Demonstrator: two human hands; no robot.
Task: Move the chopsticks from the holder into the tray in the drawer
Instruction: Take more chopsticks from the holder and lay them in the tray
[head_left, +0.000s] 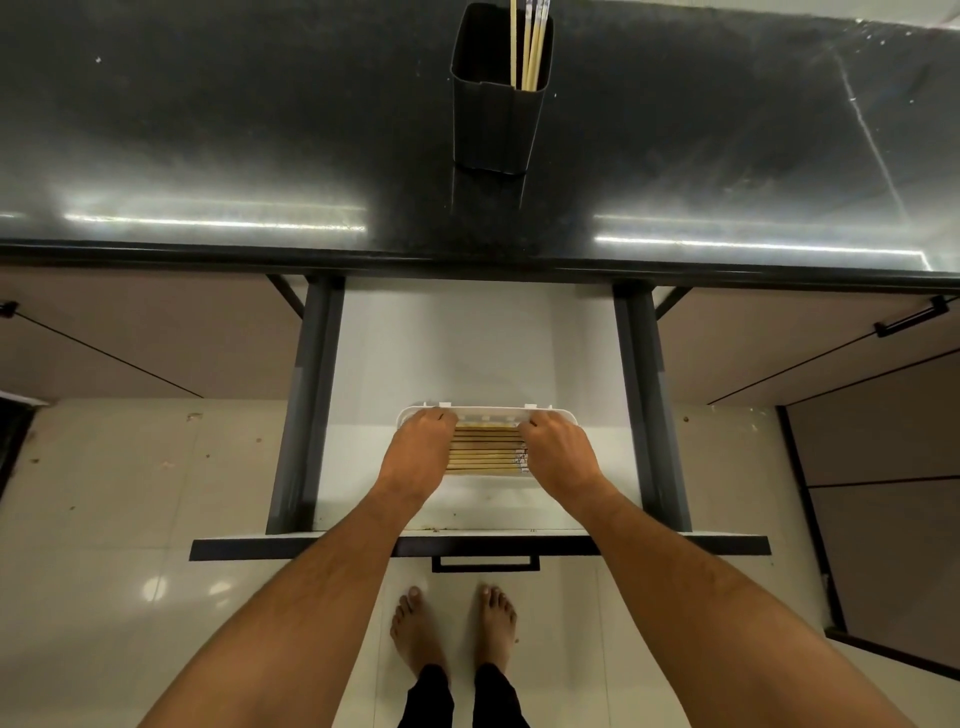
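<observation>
A black rectangular holder (496, 124) stands on the dark countertop and has several pale chopsticks (530, 47) upright in it. Below, the drawer is pulled out, and a white tray (485, 414) lies in it. Several wooden chopsticks (485, 449) lie side by side across the tray. My left hand (418, 449) rests over the tray's left end and my right hand (558, 449) over its right end. The fingers of both curl down onto the ends of the chopsticks, near the far rim. The ends under the hands are hidden.
The drawer's white floor (467, 343) runs between two dark side rails (309, 405), with a black handle (485, 563) on its front. The black countertop (208, 130) overhangs the drawer's back. Cabinet fronts stand left and right. Bare feet (452, 629) stand on pale floor tiles.
</observation>
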